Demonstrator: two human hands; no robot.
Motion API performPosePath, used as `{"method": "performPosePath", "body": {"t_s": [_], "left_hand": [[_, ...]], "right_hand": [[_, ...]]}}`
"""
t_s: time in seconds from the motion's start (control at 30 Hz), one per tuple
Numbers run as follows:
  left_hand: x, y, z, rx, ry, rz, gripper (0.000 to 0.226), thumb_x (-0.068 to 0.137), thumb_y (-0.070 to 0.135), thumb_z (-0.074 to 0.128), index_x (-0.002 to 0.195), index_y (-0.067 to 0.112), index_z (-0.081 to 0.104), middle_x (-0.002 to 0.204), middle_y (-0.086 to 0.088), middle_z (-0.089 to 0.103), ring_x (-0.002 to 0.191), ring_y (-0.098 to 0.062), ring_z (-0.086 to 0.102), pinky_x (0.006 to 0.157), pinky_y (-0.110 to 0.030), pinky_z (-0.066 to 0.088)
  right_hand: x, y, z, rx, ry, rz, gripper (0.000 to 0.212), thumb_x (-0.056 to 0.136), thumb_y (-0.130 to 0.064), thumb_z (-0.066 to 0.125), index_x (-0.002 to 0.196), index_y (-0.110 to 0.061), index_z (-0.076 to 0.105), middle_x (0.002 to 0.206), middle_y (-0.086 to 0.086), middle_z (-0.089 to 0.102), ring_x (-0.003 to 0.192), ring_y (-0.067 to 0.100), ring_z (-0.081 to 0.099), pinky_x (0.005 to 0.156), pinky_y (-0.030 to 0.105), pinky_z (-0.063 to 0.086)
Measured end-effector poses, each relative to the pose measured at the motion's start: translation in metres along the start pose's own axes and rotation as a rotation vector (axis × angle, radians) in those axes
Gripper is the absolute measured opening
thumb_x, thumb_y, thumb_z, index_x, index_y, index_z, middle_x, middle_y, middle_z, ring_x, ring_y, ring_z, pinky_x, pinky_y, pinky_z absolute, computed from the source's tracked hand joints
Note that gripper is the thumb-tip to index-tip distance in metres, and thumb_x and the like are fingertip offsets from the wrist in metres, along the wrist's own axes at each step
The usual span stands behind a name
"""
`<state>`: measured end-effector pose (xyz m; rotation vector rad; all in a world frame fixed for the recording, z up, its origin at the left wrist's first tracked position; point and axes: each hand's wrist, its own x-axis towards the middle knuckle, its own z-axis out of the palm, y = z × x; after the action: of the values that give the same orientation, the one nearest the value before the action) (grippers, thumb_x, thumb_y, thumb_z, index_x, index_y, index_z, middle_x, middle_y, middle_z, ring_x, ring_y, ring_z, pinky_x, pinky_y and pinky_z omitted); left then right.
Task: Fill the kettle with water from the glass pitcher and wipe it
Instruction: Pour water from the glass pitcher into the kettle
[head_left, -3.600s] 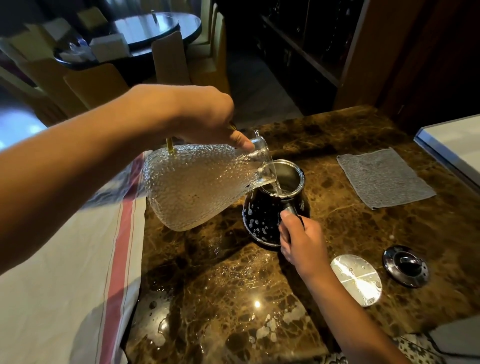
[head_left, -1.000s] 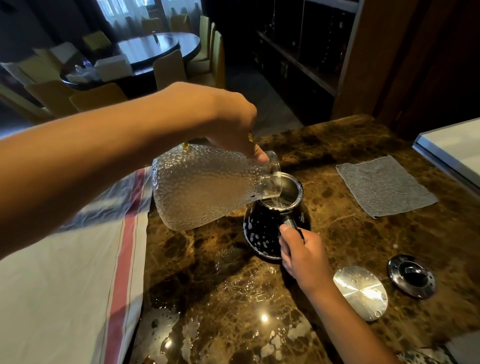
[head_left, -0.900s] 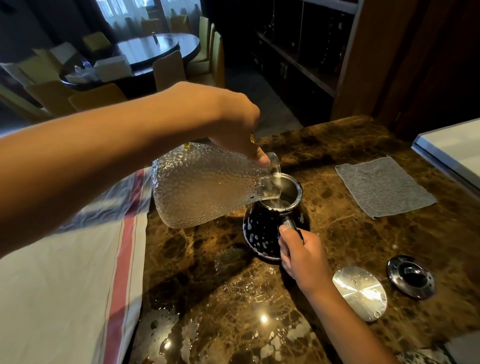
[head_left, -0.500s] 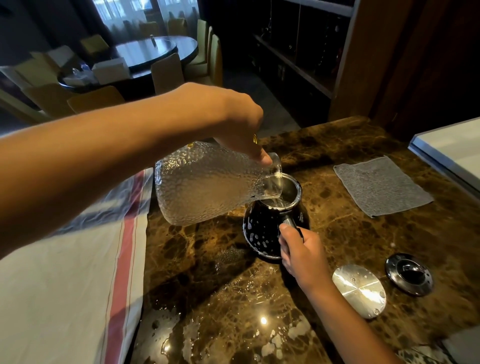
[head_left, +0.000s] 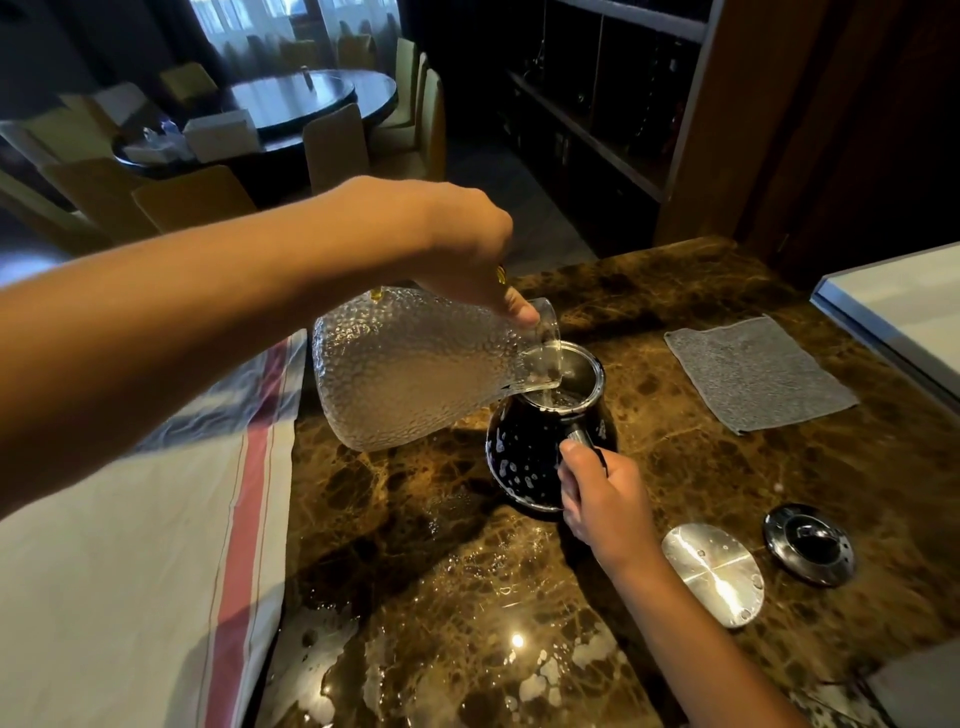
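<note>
My left hand (head_left: 462, 244) grips the handle of a dimpled glass pitcher (head_left: 415, 374) and holds it tipped almost flat, its spout over the mouth of the kettle. Water runs from the spout into the dark, shiny kettle (head_left: 540, 452), which stands on the brown marble counter (head_left: 701, 467) with its lid off. My right hand (head_left: 605, 496) is closed around the kettle's handle on the near side. A grey wiping cloth (head_left: 756, 371) lies flat to the right of the kettle.
A round silver disc (head_left: 714, 571) and the dark kettle lid (head_left: 808, 543) lie on the counter near my right wrist. A white cloth with a red stripe (head_left: 156, 545) covers the left side. A white raised surface (head_left: 904, 306) borders the right. Water puddles glisten on the near counter.
The pitcher has tipped a little further and risen at its base while water keeps pouring. My right hand stays on the kettle's handle.
</note>
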<state>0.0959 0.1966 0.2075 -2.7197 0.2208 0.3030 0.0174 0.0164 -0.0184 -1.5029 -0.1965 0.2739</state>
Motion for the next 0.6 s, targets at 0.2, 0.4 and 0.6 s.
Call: {"method": "performPosePath", "body": {"t_s": [0.2, 0.4, 0.6], "left_hand": [[-0.013, -0.014, 0.021, -0.078, 0.072, -0.019, 0.081, 0.075, 0.086, 0.043, 0.076, 0.008, 0.062, 0.067, -0.005, 0.062, 0.061, -0.019, 0.058, 0.052, -0.03, 0.042], [-0.029, -0.033, 0.054, -0.384, 0.203, 0.005, 0.075, 0.076, 0.081, 0.051, 0.082, 0.008, 0.066, 0.064, -0.004, 0.061, 0.056, -0.016, 0.057, 0.051, -0.027, 0.042], [-0.054, -0.039, 0.096, -0.863, 0.35, -0.115, 0.052, 0.09, 0.057, 0.063, 0.061, 0.016, 0.051, 0.053, 0.004, 0.041, 0.042, -0.003, 0.04, 0.044, -0.013, 0.032]], "right_hand": [[0.0, 0.0, 0.001, -0.001, 0.004, 0.008, 0.065, 0.085, -0.054, 0.056, 0.066, 0.004, 0.035, 0.05, 0.004, 0.031, 0.041, 0.015, 0.025, 0.044, 0.026, 0.019], [-0.001, -0.002, 0.001, 0.004, 0.009, 0.028, 0.064, 0.084, -0.052, 0.056, 0.065, 0.005, 0.036, 0.049, 0.005, 0.03, 0.041, 0.017, 0.025, 0.045, 0.03, 0.017], [-0.002, -0.004, 0.003, 0.02, 0.012, 0.056, 0.056, 0.081, -0.055, 0.057, 0.059, -0.006, 0.044, 0.045, 0.003, 0.03, 0.042, 0.016, 0.023, 0.049, 0.041, 0.013]]}}
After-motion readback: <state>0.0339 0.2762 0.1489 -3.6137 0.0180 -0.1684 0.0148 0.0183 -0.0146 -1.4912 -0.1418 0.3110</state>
